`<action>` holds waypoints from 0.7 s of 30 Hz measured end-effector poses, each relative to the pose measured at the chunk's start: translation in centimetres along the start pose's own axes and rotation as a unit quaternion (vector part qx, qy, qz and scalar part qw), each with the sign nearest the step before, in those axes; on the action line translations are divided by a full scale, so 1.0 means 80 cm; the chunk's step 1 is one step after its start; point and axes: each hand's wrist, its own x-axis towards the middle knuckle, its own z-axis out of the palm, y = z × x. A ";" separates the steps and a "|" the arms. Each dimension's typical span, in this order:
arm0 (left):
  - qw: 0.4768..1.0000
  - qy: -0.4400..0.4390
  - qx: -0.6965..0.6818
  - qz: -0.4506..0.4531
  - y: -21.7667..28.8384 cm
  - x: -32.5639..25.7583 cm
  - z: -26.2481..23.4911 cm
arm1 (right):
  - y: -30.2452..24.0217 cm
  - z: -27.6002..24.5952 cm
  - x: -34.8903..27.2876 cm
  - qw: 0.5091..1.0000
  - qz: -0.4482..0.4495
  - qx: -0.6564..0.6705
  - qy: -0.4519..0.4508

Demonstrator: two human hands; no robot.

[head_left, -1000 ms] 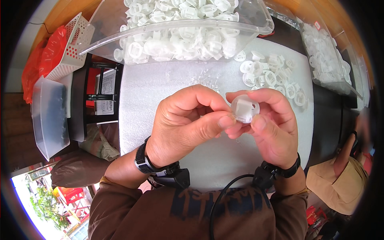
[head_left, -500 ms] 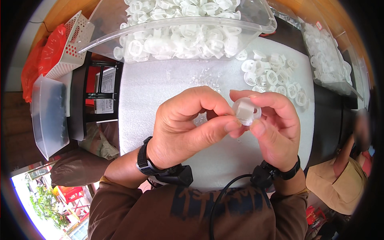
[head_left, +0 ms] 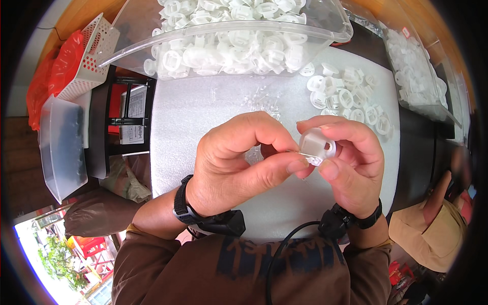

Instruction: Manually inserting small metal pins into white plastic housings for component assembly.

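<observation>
Between the thumb and fingers of my right hand (head_left: 358, 162) is a small white plastic part (head_left: 311, 144), rounded, with a square raised middle and a small hole in its side. My left hand (head_left: 236, 160) pinches a thin, shiny pin (head_left: 307, 155) between thumb and forefinger, its end at the lower edge of the plastic part. Whether the pin sits inside the part I cannot tell. Beyond my hands, several thin clear pins (head_left: 262, 99) lie scattered on the white foam sheet (head_left: 178, 132). A group of similar white plastic parts (head_left: 345, 94) lies at the right.
A large clear bin (head_left: 317, 34) heaped with white parts stands at the far edge. Another clear bin (head_left: 424, 108) of white pieces is at the right. On the left are a perforated white basket (head_left: 76, 84) with a red bag (head_left: 65, 63) and a translucent tub (head_left: 63, 147). A co-worker's arm (head_left: 436, 201) shows at right.
The white plastic part has turned in my right hand, so its side hole now shows more. The pin is now plainly visible at its lower edge. Both hands have shifted only slightly.
</observation>
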 end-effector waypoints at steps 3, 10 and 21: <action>1.000 -0.014 0.023 -0.009 0.002 -0.001 -0.003 | 0.003 -0.003 0.000 1.000 -0.007 -0.005 -0.003; 0.999 -0.020 0.046 -0.008 0.003 -0.002 -0.003 | 0.002 -0.003 0.000 0.999 -0.029 -0.027 -0.016; 0.999 0.000 0.050 -0.009 0.004 0.000 -0.002 | 0.001 -0.002 -0.001 0.995 -0.049 -0.089 0.003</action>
